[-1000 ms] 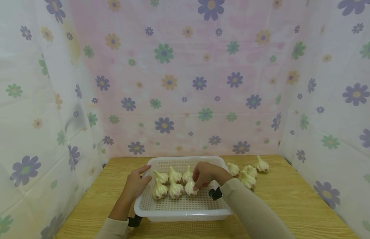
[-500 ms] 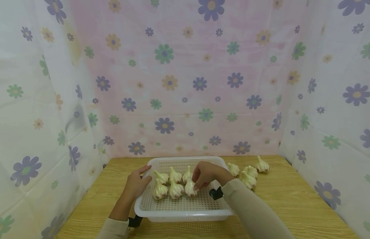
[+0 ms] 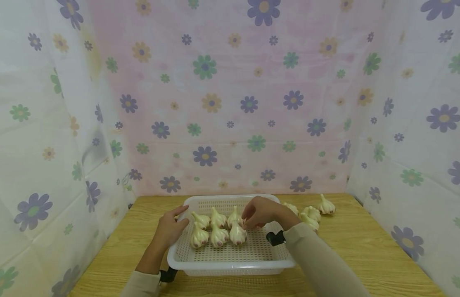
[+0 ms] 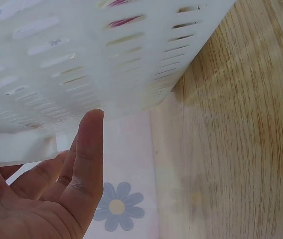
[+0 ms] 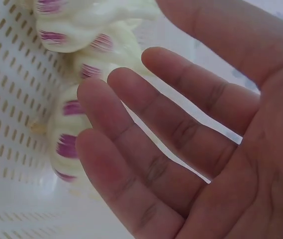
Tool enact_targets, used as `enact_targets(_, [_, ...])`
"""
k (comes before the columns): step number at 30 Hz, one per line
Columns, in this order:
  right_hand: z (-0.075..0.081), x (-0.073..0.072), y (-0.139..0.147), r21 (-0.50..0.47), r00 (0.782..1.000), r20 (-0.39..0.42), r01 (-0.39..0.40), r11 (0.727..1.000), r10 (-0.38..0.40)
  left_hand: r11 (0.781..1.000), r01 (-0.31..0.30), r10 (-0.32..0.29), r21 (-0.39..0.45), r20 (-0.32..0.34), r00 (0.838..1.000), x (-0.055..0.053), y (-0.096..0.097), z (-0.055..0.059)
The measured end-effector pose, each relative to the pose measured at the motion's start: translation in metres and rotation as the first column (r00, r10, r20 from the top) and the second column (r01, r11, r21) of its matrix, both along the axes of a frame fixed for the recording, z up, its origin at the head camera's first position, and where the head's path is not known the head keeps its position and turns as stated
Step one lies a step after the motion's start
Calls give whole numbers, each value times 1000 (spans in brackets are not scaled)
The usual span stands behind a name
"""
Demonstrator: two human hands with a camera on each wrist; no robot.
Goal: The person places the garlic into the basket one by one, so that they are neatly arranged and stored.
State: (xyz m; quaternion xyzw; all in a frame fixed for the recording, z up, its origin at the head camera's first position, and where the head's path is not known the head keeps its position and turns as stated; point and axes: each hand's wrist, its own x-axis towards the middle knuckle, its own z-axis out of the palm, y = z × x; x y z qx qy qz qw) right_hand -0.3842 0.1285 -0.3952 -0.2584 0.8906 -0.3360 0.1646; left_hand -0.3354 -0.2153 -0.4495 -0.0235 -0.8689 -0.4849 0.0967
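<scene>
Looking at a shallow white plastic basket with slotted holes (image 3: 233, 265) on a yellowish wood-grain table (image 3: 349, 251). Six glossy cream garlic bulbs with purple streaks (image 3: 219, 237) inside, in two rows of three, front row close up against the back one. Left hand (image 3: 168, 229) at the basket's left side, thumb over the rim and fingers along the outer wall. Holding on, probably for steadiness.

Right hand (image 3: 261, 212) inside the basket, with fingers loosely extended and nothing between them in the right wrist view. Right beside the rightmost front bulb (image 3: 238, 235), but can't tell whether touching.

Step in hand, at a guess: letting go of that bulb at the end of the front row. Seems settled enough.

Next move probably calls for a clean lift, without knocking the neck, then a reach past the right wall to the loose cream garlic bulbs (image 3: 309, 222) on the table. At least four over there, some partly hidden behind the right arm. Plenty of bare basket floor on the right too, so worth aiming there with another one.
</scene>
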Motion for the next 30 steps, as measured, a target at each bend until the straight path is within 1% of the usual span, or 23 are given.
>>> enact_targets(4, [5,2,10,-49,1000,-12,-11,999,10,1000,3,-3,-5,-5,1000,0,-1,1])
enact_targets(8, [12,5,20,-95,999,-47,-25,995,20,1000,-1,1,-11,-12,1000,0,-2,1])
enact_targets(11, [17,9,30,-129,997,-75,-18,991,9,1000,2,-2,-10,-12,1000,1,-2,2])
enact_targets(17, [23,22,52,-211,996,-75,23,977,-40,1000,4,-4,-18,-5,1000,1,-1,2])
enact_targets(21, [24,29,65,-239,991,-120,25,971,-55,1000,2,-2,-18,-6,1000,1,-1,2])
enact_targets(23, [23,33,71,-248,986,-148,34,968,-72,1000,-3,3,-17,-4,1000,2,-1,3])
enact_targets(26, [21,39,80,-264,976,-175,78,961,-128,1000,-3,3,-15,-3,1000,3,0,4])
enact_targets(30, [18,46,95,-301,955,-215,135,944,-205,1000,-3,3,-16,2,1000,5,1,5])
